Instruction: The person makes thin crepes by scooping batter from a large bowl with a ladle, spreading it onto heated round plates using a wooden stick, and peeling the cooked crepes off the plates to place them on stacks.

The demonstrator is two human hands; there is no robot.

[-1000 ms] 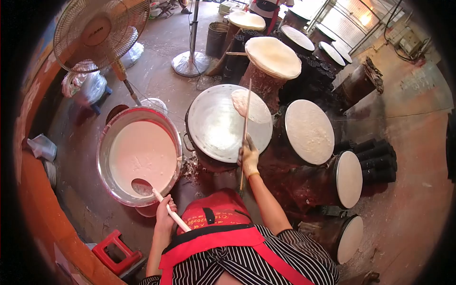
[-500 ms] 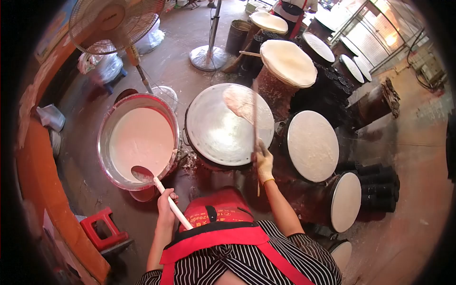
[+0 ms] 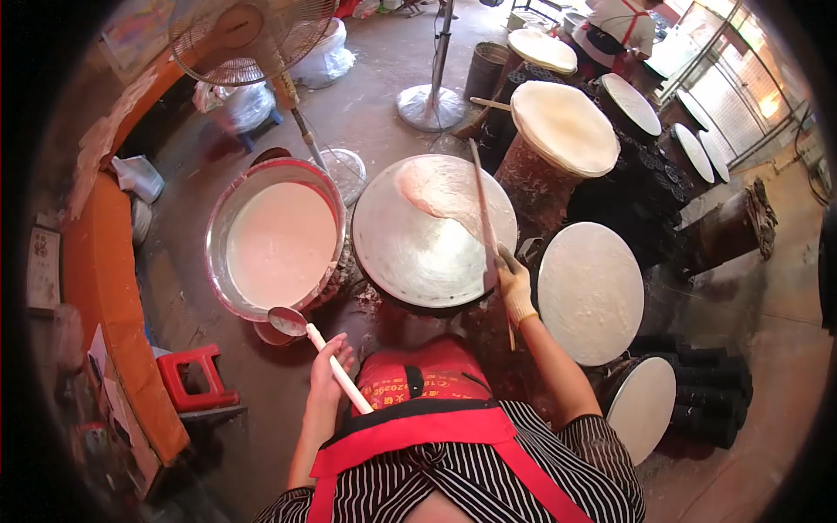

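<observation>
Pale batter [image 3: 440, 187], thin uneven smear, far side of griddle [image 3: 414, 257]; gloved right hand [image 3: 514, 285] clasping wooden stick [image 3: 482, 196], left hand [image 3: 326, 373] loosely gripping ladle [image 3: 343, 373].

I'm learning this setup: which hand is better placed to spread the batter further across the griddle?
Probably the right hand: gloved, it grips the stick lying over the griddle, beside the batter. The left hand holds the ladle near the basin, away from the griddle.

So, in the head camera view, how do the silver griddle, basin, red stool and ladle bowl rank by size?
1. Silver griddle and basin: too close to rank
2. Red stool
3. Ladle bowl, clearly smallest
</observation>
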